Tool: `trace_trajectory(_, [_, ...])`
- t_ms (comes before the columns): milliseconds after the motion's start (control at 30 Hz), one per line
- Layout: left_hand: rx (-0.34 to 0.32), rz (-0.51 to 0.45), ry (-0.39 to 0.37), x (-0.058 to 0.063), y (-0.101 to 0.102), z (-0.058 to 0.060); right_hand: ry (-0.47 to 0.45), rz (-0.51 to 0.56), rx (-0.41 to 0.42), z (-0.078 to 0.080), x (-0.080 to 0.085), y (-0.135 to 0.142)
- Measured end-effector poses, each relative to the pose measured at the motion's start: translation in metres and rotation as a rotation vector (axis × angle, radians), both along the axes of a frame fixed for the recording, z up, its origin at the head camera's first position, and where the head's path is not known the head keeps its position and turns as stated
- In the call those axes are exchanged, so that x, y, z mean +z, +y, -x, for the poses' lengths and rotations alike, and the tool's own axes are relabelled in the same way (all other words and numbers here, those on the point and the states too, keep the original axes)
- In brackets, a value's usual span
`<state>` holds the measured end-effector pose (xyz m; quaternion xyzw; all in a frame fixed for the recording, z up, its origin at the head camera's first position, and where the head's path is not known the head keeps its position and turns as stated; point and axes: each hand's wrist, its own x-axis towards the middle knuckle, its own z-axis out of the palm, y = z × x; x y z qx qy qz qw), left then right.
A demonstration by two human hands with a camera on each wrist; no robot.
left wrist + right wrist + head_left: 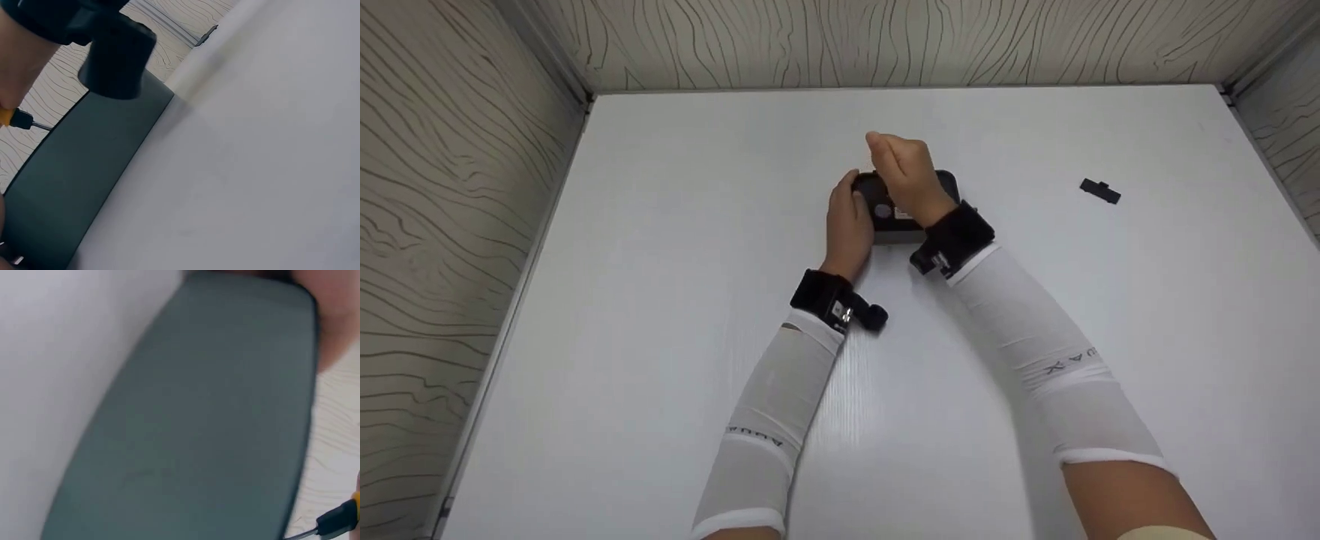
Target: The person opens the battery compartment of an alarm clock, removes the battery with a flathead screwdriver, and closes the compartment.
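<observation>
A dark box-like device [891, 235] with rounded corners and small round and square labels lies on the table, its grey-green side wall [93, 169] filling much of both wrist views. My left hand [849, 229] holds its left edge, the fingers along the side. Above the device, my right hand [906, 171] curls round a screwdriver [22, 120] with a yellow and black handle. The thin metal shaft points down at the top face; its tip is hidden behind the device's edge in both wrist views.
A small black strip [1100, 191] with a tab, like a cover, lies on the white table [675, 225] to the right. Panels with a wood-grain pattern [780, 45] stand at the back and sides. Black camera bands [819, 298] sit on both wrists.
</observation>
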<state>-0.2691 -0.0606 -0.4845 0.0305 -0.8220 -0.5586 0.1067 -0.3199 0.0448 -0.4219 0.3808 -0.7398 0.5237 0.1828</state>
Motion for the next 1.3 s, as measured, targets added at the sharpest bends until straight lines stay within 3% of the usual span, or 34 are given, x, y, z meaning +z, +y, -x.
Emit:
trace_trajectory(333, [0.006, -0.013, -0.005, 0.000, 0.001, -0.001, -0.174, 0.285, -0.004, 0.008, 0.009, 0.014])
trace_trajectory(667, [0.015, -0.007, -0.015, 0.002, 0.001, -0.001, -0.278, 0.533, -0.022, 0.006, 0.014, 0.024])
trace_trajectory(900, [0.015, -0.014, -0.017, 0.002, 0.003, -0.002, -0.302, 0.601, -0.051, 0.007, 0.015, 0.030])
trace_trajectory(1167, [0.022, -0.021, -0.018, 0.003, 0.003, -0.001, -0.393, 0.907, -0.074, 0.013, 0.014, 0.044])
trace_trajectory(1300, [0.026, -0.023, -0.029, 0.003, 0.003, -0.001, -0.369, 0.888, -0.088, 0.010, 0.013, 0.044])
